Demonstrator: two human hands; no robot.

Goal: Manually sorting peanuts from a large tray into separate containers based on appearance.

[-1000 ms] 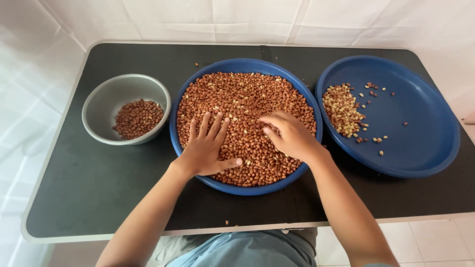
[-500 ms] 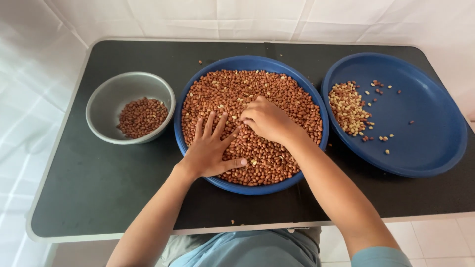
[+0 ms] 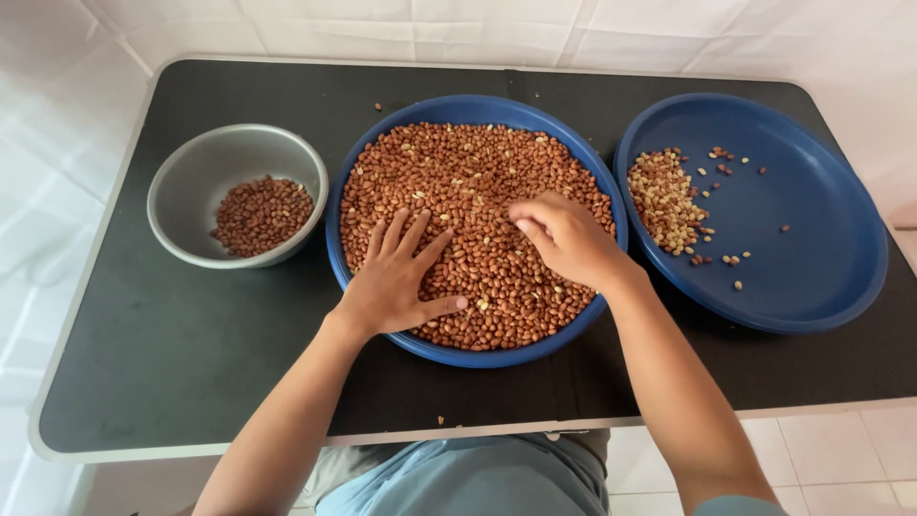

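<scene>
A round blue tray (image 3: 355,182) in the middle of the black table is heaped with red-brown peanuts (image 3: 468,172). My left hand (image 3: 396,277) lies flat on the peanuts at the tray's near left, fingers spread. My right hand (image 3: 564,239) rests on the pile just right of centre, fingers curled and pinched together over the nuts; whether it holds any is hidden.
A grey metal bowl (image 3: 186,186) at the left holds a small pile of red-brown peanuts. A second blue tray (image 3: 812,229) at the right carries a patch of pale peeled peanuts (image 3: 662,199) and some scattered ones. The black table (image 3: 181,354) has a pale rim.
My right hand has shifted leftward over the pile toward the tray's centre. My left hand stays flat in the same spot.
</scene>
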